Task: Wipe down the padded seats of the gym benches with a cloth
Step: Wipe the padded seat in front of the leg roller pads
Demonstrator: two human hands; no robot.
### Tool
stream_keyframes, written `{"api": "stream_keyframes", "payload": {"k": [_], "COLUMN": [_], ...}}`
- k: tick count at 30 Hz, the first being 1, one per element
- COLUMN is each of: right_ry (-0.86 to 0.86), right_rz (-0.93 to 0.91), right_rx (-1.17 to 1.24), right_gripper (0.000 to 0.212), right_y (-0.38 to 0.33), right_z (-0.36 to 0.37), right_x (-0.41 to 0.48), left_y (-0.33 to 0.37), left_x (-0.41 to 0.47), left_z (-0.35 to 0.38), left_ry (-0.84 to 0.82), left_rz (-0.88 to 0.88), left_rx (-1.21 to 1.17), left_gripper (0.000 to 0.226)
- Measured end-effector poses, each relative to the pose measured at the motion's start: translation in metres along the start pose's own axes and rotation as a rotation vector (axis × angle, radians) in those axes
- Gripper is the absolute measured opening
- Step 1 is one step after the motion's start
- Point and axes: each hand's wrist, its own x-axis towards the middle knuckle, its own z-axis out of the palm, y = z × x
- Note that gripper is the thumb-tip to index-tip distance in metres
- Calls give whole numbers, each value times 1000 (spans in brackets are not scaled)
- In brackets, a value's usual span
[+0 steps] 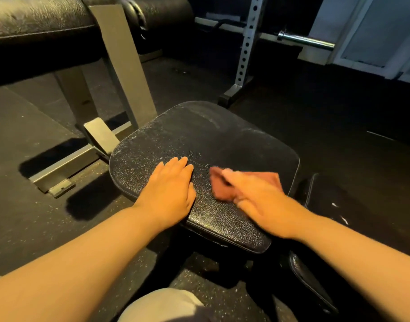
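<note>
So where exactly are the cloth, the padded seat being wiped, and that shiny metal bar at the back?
cloth [222, 189], head view, on its reddish fold left of the right hand.
padded seat [199, 131], head view, on its bare black top.
metal bar [308, 41], head view, mid-length on its shiny sleeve.

cracked glossy vinyl seat pad; matt cloth.

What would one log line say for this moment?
left hand: flat on seat pad | right hand: pressing reddish cloth on pad, blurred | step: wiping
</note>
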Motion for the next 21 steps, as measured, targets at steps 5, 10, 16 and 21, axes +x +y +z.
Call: {"api": "stream_keyframes", "payload": {"k": [5, 10, 16, 21], "right_ry": [260, 54, 184, 129], "right_rz": [394, -35, 186, 134], "right_rx": [54, 206, 5, 78], "right_gripper": [53, 46, 67, 65], "right_y": [19, -50, 27, -22], "right_z": [9, 16, -5, 39], "right_x": [38, -13, -2, -4], "left_y": [-2, 0, 7, 10], "left_x": [-2, -3, -7, -14], "left_z": [1, 3, 6, 13], "left_ry": [-15, 25, 35, 50], "left_rz": [9, 19, 85, 95], "left_rx": [8, -17, -103, -82], "left_gripper": [52, 48, 46, 55]}}
